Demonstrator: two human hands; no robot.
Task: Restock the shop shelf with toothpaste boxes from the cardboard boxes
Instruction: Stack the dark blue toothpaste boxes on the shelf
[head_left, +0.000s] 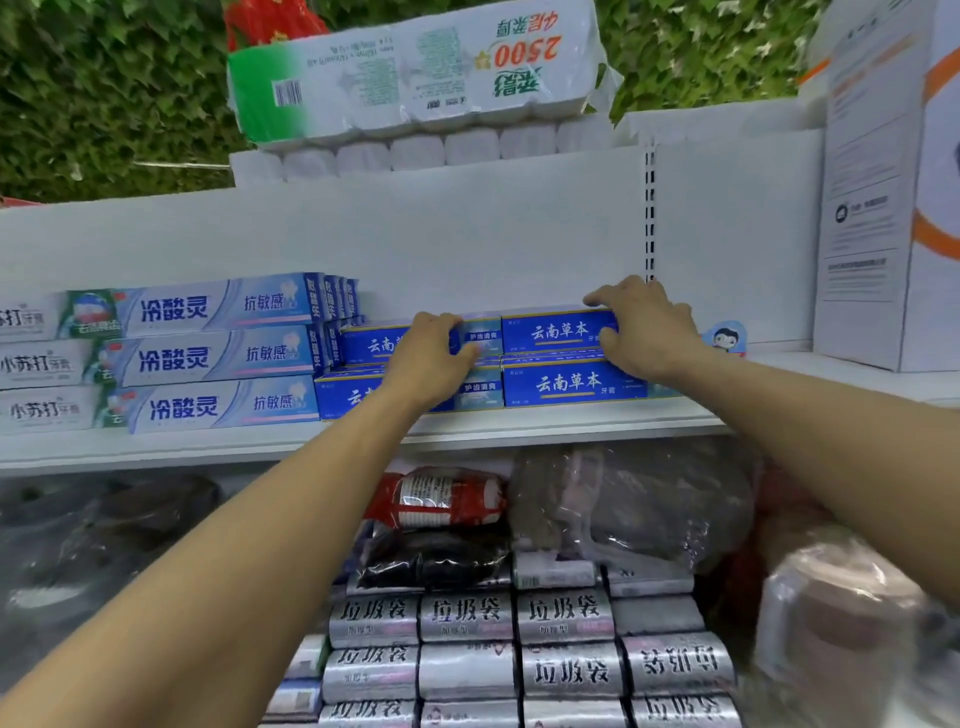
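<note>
Two bare forearms reach up from the near edge, the left one (208, 597) lowest and closest, the right one (857, 467) coming in from the right. Both end at the white shelf (519, 428), a metal board with a plain white back panel (467, 244) and a slotted upright (649, 218). A wall of green leaves (104, 93) rises behind it.

The blue toothpaste boxes (558, 332) lie on this shelf in two rows, two high, long faces forward. The left hand (431, 358) grips the upper left box, fingers curled over its top edge and thumb on its front. The right hand (644, 332) clasps the upper right box at its right end, fingers hooked over the top and thumb against the front.

The hands and wrists cover much of the blue boxes' lettering, and whether more boxes lie behind the front row cannot be seen. The lower right of the view is blurred.

Just left of the blue boxes stand pale toothpaste boxes (208, 358), three high and cut off at the left edge. A pack of toilet rolls (415, 67) sits on top of the unit. A tall white carton (883, 208) stands at the far right, with a small cartoon sticker (727, 338) near it. Below the shelf lie silver rolls of rubbish bags (467, 670), a red-and-white pack (441, 499) and a plastic-wrapped bundle (634, 504).
</note>
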